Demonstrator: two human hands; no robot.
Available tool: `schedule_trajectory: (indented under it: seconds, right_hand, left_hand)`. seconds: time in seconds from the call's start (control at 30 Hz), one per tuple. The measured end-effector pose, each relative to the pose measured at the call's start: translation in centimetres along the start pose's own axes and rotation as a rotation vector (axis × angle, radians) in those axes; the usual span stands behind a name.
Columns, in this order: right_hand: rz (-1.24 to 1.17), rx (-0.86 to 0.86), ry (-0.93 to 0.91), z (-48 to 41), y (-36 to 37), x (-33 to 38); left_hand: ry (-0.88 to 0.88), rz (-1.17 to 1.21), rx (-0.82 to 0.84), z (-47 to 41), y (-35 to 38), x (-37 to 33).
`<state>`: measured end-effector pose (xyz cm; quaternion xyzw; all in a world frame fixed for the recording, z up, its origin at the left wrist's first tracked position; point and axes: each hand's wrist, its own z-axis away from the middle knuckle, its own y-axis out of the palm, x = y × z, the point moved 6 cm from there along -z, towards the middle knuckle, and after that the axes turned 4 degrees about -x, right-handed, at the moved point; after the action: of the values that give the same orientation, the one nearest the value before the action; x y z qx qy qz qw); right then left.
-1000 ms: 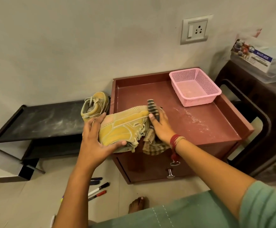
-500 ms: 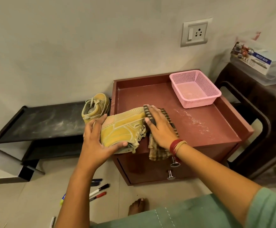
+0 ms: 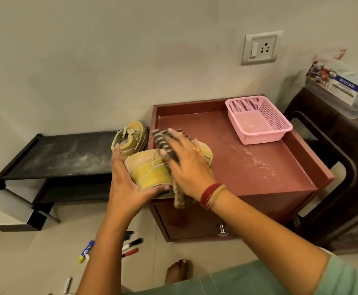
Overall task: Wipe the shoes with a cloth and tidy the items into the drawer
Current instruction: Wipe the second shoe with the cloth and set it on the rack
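While the left grip [image 3: 127, 184] clasps the yellow shoe [image 3: 148, 169] by its heel — likely light, pliable — the right grip [image 3: 186, 165], fingers flat, presses a limp striped cloth [image 3: 179, 198] atop it.

Home, prob. a bedroom or entry corner: painted wall w/ switch-and-socket plate [image 3: 261, 47], tiled floor [image 3: 14, 262] w/ marker pens [image 3: 132, 244] lying about, low black shoe rack [image 3: 63, 158] w/ yellow shoe [image 3: 131, 136] at its right end, maroon drawer cabinet [image 3: 259, 171] beside it, pink basket [image 3: 263, 138] at its back right corner.
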<state>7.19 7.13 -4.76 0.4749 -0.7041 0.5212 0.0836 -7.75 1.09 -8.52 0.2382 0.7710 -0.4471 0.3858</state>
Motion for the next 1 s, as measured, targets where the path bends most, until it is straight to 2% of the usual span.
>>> schedule_trajectory:
  seconds: [0.13,0.3,0.53,0.6,0.7,0.73,0.77,0.83,0.9,1.0]
  right_hand:
    - [0.115,0.280,-0.192,-0.3,4.2,2.3]
    - [0.128,0.231,-0.104,0.1,4.3,-1.0]
    - [0.165,0.084,0.194,1.0,1.9,-8.5]
    - [0.054,0.042,0.343,1.3,1.7,-11.0]
    - [-0.274,-0.050,0.681,1.5,1.0,-14.2]
    - [-0.312,-0.103,0.723,1.3,0.6,-14.2]
    - [-0.294,-0.169,0.705,0.9,0.0,-13.7]
    - [-0.240,-0.240,0.517,-0.3,-0.7,-10.3]
    - [-0.226,-0.093,0.231,-1.3,0.2,-5.3]
    - [-0.011,0.224,-0.143,-0.7,2.9,0.1]
  left_hand:
    - [0.038,-0.010,-0.010,0.1,-0.2,-0.5]
    - [0.053,-0.054,0.026,-0.1,-0.5,-0.1]
    - [0.026,-0.151,0.042,-0.5,-0.5,-0.3]
    - [0.024,-0.153,0.039,-0.5,-0.5,-0.2]
    - [0.019,-0.150,0.028,-0.6,-0.6,-0.1]
    - [0.017,-0.144,0.026,-0.6,-0.6,-0.2]
    - [0.013,-0.135,0.021,-0.6,-0.7,-0.3]
    - [0.007,-0.106,0.004,-0.7,-0.7,-0.6]
    - [0.027,-0.085,-0.003,-0.9,-0.7,-1.1]
    - [0.070,-0.092,0.010,-0.9,-0.5,-2.0]
